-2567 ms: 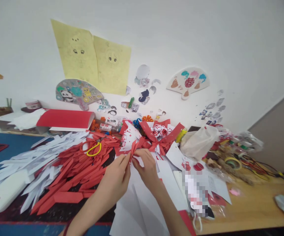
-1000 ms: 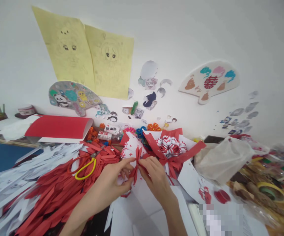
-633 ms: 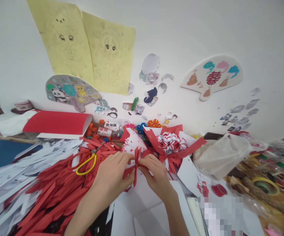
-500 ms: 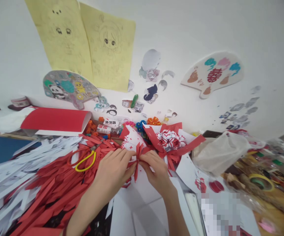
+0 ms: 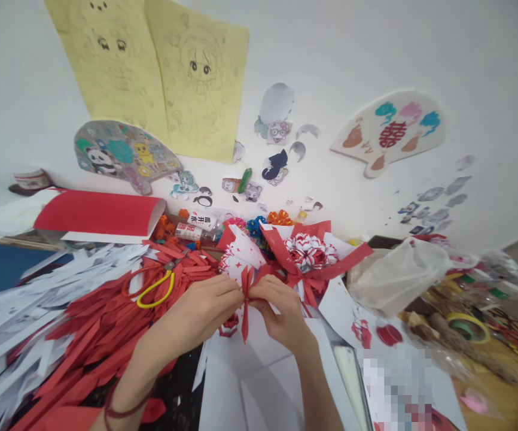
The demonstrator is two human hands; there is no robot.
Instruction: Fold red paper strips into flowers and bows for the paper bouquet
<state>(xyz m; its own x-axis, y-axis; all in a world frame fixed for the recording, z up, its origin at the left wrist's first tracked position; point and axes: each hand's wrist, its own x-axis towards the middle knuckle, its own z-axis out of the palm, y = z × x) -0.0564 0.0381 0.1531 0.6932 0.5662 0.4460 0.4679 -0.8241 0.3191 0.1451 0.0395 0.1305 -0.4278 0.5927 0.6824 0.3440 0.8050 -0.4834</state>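
Between my two hands is a narrow bundle of folded red paper strips (image 5: 245, 323), pinched at its middle, with pointed ends fanning up and down. My left hand (image 5: 209, 302) is closed on it from the left, thumb and fingers together. From the right, my right hand (image 5: 279, 308) pinches the same spot. Just behind stand a white paper wrap with red marks (image 5: 243, 251) and a bouquet of red-and-white paper flowers (image 5: 310, 252) in red and white paper. A red-and-white paper flower (image 5: 229, 326) sits partly hidden below my left fingers.
Piled at left are red paper strips (image 5: 110, 323) and white paper strips (image 5: 30, 323), with yellow-and-red-handled scissors (image 5: 157, 290) on top. White sheets (image 5: 259, 383) lie beneath my hands. At right are a plastic bag (image 5: 398, 275), a red ribbon spool (image 5: 389, 335) and tape rolls (image 5: 468, 328).
Both hands have come slightly lower and turned a little. The red strip bundle now points more upright and looks narrower, still held by both hands. The view has shifted slightly.
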